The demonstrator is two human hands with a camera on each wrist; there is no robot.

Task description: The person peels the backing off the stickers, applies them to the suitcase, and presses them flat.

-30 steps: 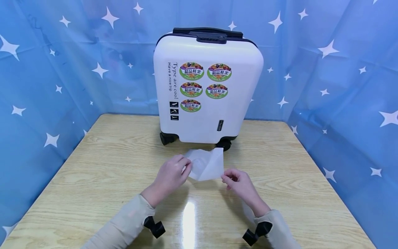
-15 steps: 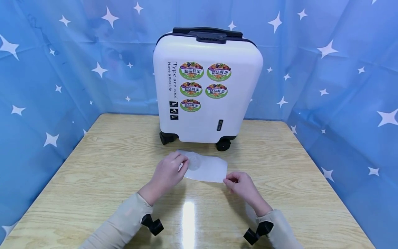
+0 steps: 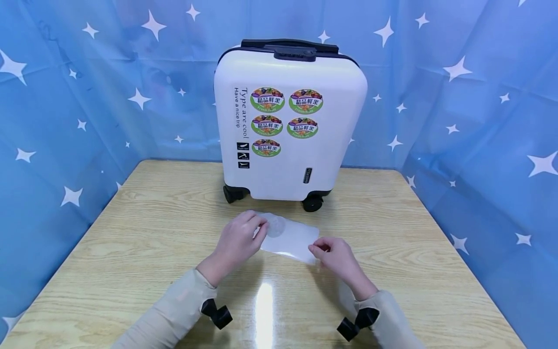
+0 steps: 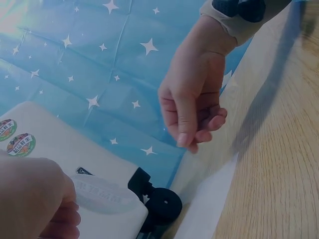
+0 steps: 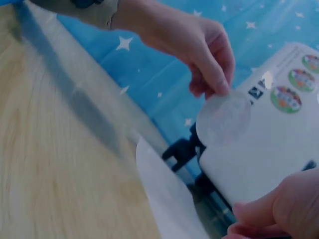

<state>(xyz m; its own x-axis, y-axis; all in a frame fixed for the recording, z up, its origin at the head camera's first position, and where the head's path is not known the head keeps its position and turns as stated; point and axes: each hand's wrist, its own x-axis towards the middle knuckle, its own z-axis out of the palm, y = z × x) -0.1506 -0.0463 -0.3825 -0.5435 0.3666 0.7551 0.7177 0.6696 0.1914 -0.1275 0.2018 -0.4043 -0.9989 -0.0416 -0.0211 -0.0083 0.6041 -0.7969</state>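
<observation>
My left hand (image 3: 237,245) pinches the edge of a round sticker (image 5: 224,119) between thumb and fingers. Its pale back shows in the right wrist view, with the print faintly visible through it. Beneath it is a white backing sheet (image 3: 293,240), low over or on the table; which one, I cannot tell. My right hand (image 3: 340,261) is by the sheet's right end, fingers loosely bent. In the left wrist view its fingertips (image 4: 183,139) hold nothing visible. Beyond both hands stands a white suitcase (image 3: 279,177) bearing several oval fruit stickers (image 3: 267,126) in two columns.
The suitcase rests upright on black wheels (image 3: 312,202) toward the back of the wooden table (image 3: 144,232). A blue star-patterned curtain (image 3: 174,63) hangs behind and at both sides. Black wrist cameras (image 3: 218,315) sit on the sleeves.
The backing sheet, first raised and bent between the hands, has flattened and its right end has dropped toward me. My right hand has let go of it. My left hand has hardly moved.
</observation>
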